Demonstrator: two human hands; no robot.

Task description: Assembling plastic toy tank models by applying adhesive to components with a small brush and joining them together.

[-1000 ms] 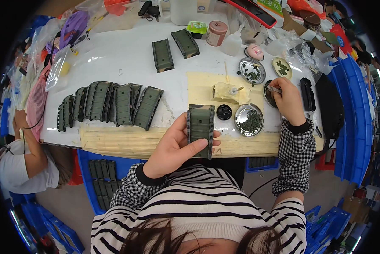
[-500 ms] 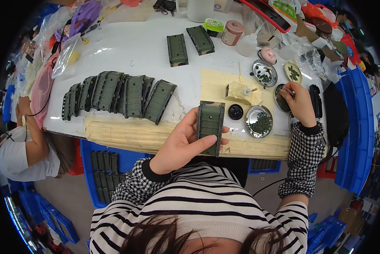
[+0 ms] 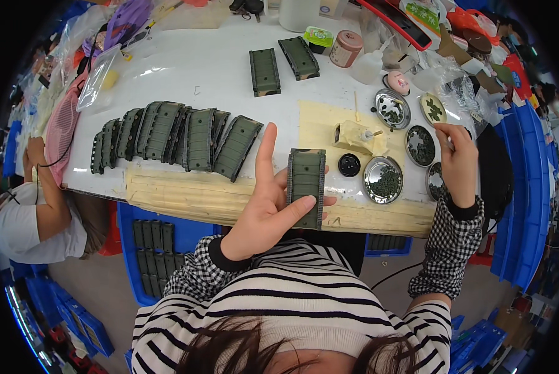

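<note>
My left hand (image 3: 254, 215) holds a dark green ribbed plastic shell (image 3: 306, 181) upright in front of me, thumb across its face. Its index finger points straight up, off the shell. At the right, my right hand (image 3: 459, 163) is raised beside the round dishes with thumb and fingertips pinched together; what they hold, if anything, is too small to make out. Nearest its fingertips are a cream dish (image 3: 424, 106) with green bits and a metal dish (image 3: 411, 138) of small dark green pieces. Another metal dish (image 3: 366, 187) of green pieces lies between my hands.
A row of similar shells (image 3: 199, 140) leans along the left; two more (image 3: 265, 71) lie farther back. A small taped block (image 3: 349, 138) and a black round cap (image 3: 349, 165) stand in the middle. At the far left sits another person (image 3: 39, 227). Blue crates (image 3: 130, 249) are below.
My right hand has lifted out of the dish of dark green pieces and shifted right. My left index finger has straightened upward; the shell stays nearly in place.
</note>
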